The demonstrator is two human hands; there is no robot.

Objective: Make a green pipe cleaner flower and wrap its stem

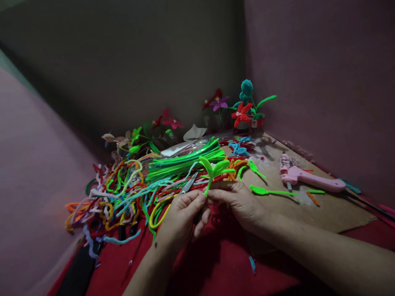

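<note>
Between my two hands a bright green pipe-cleaner sprig (212, 170) stands upright, its looped leaves spreading at the top. My left hand (188, 211) pinches the foot of its stem between thumb and forefinger. From the other side, my right hand (239, 201) is closed with its fingertips on the same stem, touching the left fingertips. Right behind the hands lie scissors (189, 183), their blades partly showing. To the right, a green pipe-cleaner leaf with a long stem (268, 191) rests on cardboard, and a smaller green leaf (255, 168) lies behind it.
A pink glue gun (311, 179) lies on the cardboard (342, 211) at right. Tangled pipe cleaners (114, 201) spread leftward, beside a bundle of green ones (185, 162). Potted pipe-cleaner flowers (242, 113) stand against the back wall. A black object (77, 267) sits at lower left on red cloth.
</note>
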